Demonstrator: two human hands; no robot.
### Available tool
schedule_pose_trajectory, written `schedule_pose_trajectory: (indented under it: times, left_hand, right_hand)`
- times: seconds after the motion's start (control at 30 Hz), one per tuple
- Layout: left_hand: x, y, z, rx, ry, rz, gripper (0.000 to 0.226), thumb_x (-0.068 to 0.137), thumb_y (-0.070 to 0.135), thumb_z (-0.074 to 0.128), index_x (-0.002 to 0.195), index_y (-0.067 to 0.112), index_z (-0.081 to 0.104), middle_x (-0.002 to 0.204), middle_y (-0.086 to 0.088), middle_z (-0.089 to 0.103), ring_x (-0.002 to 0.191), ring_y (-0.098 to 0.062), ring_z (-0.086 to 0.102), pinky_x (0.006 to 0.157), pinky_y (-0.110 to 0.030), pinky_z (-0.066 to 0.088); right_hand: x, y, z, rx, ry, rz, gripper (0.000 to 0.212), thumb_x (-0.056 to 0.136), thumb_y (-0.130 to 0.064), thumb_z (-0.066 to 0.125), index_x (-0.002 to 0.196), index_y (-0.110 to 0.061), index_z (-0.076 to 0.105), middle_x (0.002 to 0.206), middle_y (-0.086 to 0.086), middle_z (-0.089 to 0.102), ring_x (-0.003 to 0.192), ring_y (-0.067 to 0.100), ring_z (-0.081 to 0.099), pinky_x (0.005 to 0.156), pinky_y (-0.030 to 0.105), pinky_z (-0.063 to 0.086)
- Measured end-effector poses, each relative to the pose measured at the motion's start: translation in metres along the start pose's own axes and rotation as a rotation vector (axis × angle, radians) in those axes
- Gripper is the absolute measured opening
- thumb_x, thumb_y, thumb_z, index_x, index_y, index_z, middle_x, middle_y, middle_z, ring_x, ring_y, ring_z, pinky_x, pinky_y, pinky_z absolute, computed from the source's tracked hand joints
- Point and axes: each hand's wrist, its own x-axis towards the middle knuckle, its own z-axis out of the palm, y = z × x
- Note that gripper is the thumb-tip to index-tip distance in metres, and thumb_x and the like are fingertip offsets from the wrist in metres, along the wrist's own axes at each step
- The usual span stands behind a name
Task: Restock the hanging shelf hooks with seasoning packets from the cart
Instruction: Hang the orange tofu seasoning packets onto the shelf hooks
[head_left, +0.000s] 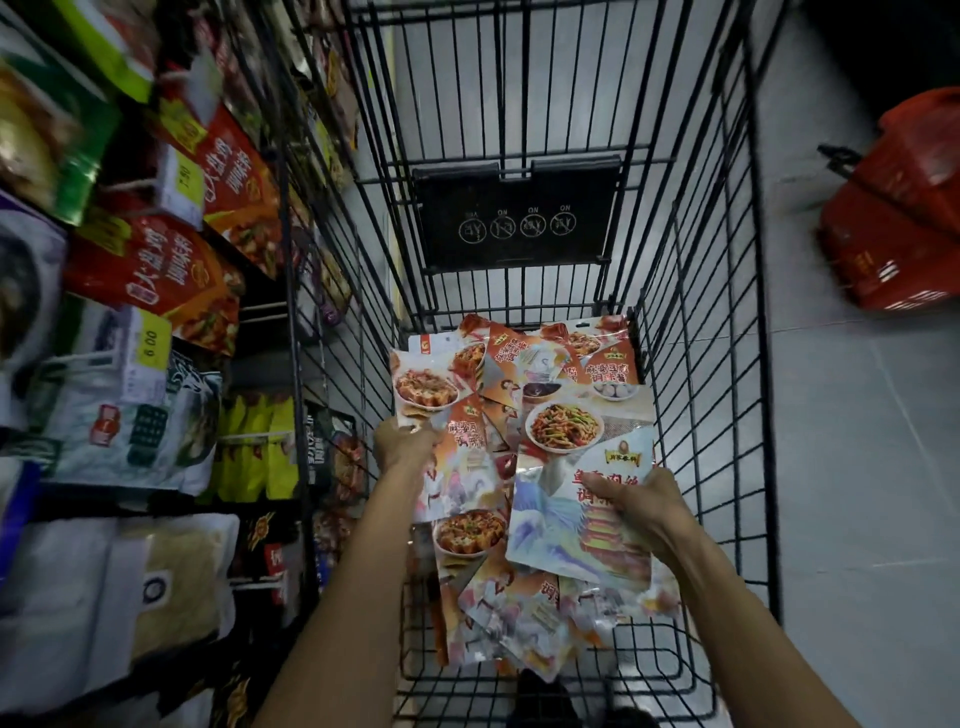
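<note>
A black wire cart (727, 364) stands in front of me with a loose pile of seasoning packets (519, 613) in its basket. My left hand (402, 441) grips the lower edge of a packet with a tofu dish picture (428, 382) at the pile's left. My right hand (641, 512) holds a larger packet printed with a blue bird and a noodle dish (571, 467), fingers curled over its right edge. On the left, shelf hooks carry hanging red seasoning packets (156, 275).
The shelf at left is packed with hanging bags, yellow price tags (150, 351) and white sacks lower down. Stacked red shopping baskets (898, 208) sit on the grey tiled floor at right. The cart's folded black child-seat panel (514, 213) faces me.
</note>
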Motion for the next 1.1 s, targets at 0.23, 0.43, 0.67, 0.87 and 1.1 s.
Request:
schedule_pose_trajectory:
  times: [0.23,0.43,0.67,0.87,1.1]
  left_hand:
    - [-0.079,0.020,-0.047,-0.081,-0.104,0.097,0.032,0.074,-0.003,0.077,0.091,0.006,0.051,0.056,-0.004,0.061,0.041,-0.011,0.051,0.038,-0.021,0.043]
    - [-0.138,0.034,-0.095,-0.180,-0.243,0.197,0.012,0.080,-0.004,0.070,0.075,0.004,0.062,0.060,-0.006,0.068,0.046,-0.012,0.062,0.041,-0.019,0.046]
    - [-0.221,0.040,-0.143,-0.381,-0.081,0.370,0.024,0.075,-0.004,0.075,0.087,0.015,0.067,0.070,0.003,0.074,0.061,-0.008,0.069,0.051,-0.018,0.053]
    - [-0.315,0.018,-0.193,-0.449,0.209,0.484,0.014,0.070,0.012,0.082,0.072,0.007,0.069,0.064,-0.013,0.065,0.040,-0.014,0.049,0.043,-0.021,0.038]
    - [-0.452,-0.036,-0.267,-0.559,0.531,0.689,0.019,0.074,0.004,0.079,0.065,0.017,0.068,0.052,0.005,0.062,0.035,-0.008,0.043,0.037,-0.018,0.036]
  right_hand:
    - [-0.067,-0.041,-0.007,0.025,-0.073,-0.089,0.018,0.073,-0.001,0.079,0.087,0.001,0.067,0.075,0.013,0.073,0.057,0.020,0.070,0.047,0.024,0.053]
    - [-0.120,-0.079,-0.025,0.013,-0.185,-0.176,0.013,0.075,-0.002,0.075,0.077,-0.001,0.063,0.058,0.005,0.071,0.049,0.017,0.068,0.041,0.021,0.050]
    - [-0.169,-0.113,-0.037,-0.023,-0.381,-0.296,0.020,0.071,-0.003,0.076,0.087,0.002,0.066,0.075,0.012,0.074,0.061,0.022,0.070,0.051,0.027,0.053]
    - [-0.215,-0.137,-0.027,-0.225,-0.616,-0.405,0.025,0.068,-0.015,0.079,0.081,-0.004,0.062,0.067,0.007,0.071,0.057,0.020,0.069,0.051,0.027,0.051]
    - [-0.291,-0.138,0.025,-0.349,-0.952,-0.432,0.047,0.056,-0.022,0.086,0.095,-0.003,0.069,0.100,0.018,0.073,0.095,0.034,0.068,0.085,0.047,0.054]
